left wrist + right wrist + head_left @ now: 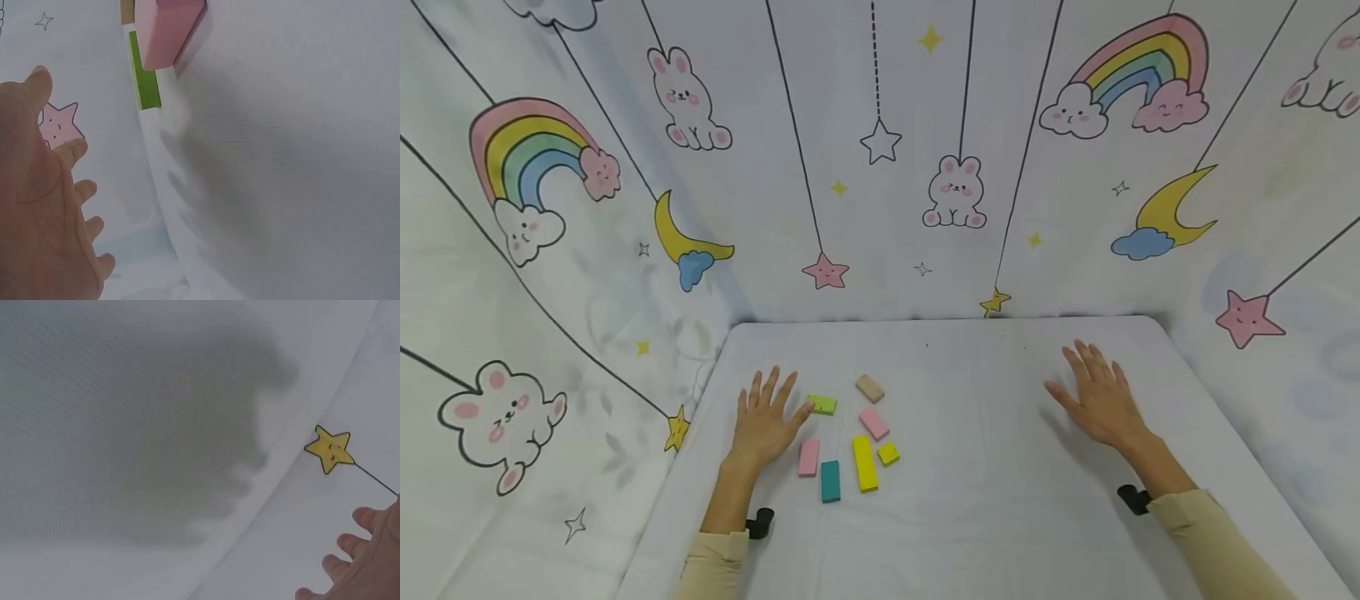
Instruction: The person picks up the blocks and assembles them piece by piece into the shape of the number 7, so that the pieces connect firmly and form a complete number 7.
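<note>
My left hand (765,427), fingers spread and holding nothing, hovers over the left part of the table beside a group of small blocks. Its thumb tip overlaps the edge of a green block (824,406) in the head view. Around it lie a pink block (808,458), a teal block (831,482), a long yellow block (865,463), a small yellow block (888,453), a second pink block (874,422) and a tan block (869,388). My right hand (1101,402), also spread and holding nothing, is above the right side, far from the blocks, its shadow (187,444) below it.
The white table (985,533) has a straight back edge. A white cloth wall (895,67) printed with rabbits, stars, moons and rainbows stands behind it and at both sides. Each wrist wears a small black camera (761,523).
</note>
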Tool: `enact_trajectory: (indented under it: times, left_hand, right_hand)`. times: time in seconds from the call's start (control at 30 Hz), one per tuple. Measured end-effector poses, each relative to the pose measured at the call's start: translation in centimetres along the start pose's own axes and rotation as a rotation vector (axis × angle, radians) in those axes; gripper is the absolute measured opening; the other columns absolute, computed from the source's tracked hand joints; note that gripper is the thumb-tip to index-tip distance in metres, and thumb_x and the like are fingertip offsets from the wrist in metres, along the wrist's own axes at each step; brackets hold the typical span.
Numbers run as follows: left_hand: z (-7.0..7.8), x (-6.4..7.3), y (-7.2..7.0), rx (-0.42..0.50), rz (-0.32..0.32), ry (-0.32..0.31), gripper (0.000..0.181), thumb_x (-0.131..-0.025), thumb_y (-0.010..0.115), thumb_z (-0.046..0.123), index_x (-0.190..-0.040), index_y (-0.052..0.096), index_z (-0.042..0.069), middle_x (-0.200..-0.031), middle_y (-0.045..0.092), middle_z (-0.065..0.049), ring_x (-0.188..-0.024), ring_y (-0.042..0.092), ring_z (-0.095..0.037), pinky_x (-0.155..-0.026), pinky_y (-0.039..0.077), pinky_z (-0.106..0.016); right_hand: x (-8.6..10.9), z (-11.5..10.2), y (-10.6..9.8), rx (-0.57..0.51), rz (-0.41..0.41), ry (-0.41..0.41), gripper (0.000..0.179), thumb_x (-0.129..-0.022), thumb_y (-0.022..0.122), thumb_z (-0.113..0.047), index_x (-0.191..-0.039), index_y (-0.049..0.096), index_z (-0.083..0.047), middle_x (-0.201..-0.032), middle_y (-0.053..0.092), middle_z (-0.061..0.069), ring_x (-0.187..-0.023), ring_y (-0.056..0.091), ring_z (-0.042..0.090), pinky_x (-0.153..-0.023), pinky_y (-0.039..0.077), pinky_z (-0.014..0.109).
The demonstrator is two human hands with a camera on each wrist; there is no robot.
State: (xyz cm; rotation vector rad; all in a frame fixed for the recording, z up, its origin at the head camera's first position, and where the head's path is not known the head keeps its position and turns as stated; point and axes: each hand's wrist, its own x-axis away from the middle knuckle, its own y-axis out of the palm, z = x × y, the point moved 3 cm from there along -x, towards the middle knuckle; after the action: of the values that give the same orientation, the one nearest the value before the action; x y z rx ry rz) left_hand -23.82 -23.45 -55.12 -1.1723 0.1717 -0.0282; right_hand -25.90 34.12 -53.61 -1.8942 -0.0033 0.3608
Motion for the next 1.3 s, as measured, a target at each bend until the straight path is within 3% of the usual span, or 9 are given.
enact_trajectory:
  times: [0.57, 0.87, 1.3]
  left_hand:
    - [1.9, 1.2, 0.2, 0.007, 0.009, 0.05, 0.078, -0.103, 0.051, 0.06, -0.166, 0.031, 0.017, -0.172, 0.018, -0.019, -0.157, 0.007, -0.048, -0.121, 0.007, -0.069]
    - [3.2, 1.9, 0.8, -0.013, 0.014, 0.116, 0.079, -0.101, 0.058, 0.057, -0.166, 0.03, 0.021, -0.173, 0.019, -0.016, -0.158, 0.009, -0.045, -0.122, 0.01, -0.066]
    - [4.5, 3.5, 1.9, 0.011, -0.012, 0.12, 0.077, -0.103, 0.054, 0.059, -0.166, 0.031, 0.021, -0.173, 0.017, -0.013, -0.159, 0.007, -0.043, -0.123, 0.01, -0.064]
  right_hand:
    - [-0.9, -3.2, 0.7, -0.022, -0.005, -0.065, 0.081, -0.105, 0.055, -0.052, -0.162, 0.029, -0.001, -0.169, 0.022, 0.027, -0.155, 0.016, 0.048, -0.117, 0.013, 0.074]
    - [-1.7, -4.7, 1.3, -0.044, -0.016, -0.077, 0.08, -0.105, 0.055, -0.053, -0.162, 0.031, -0.003, -0.17, 0.021, 0.024, -0.156, 0.015, 0.045, -0.118, 0.013, 0.071]
    - [-2.1, -6.3, 2.5, -0.076, -0.026, -0.1, 0.078, -0.106, 0.054, -0.052, -0.162, 0.032, -0.003, -0.17, 0.021, 0.023, -0.156, 0.017, 0.045, -0.117, 0.014, 0.072]
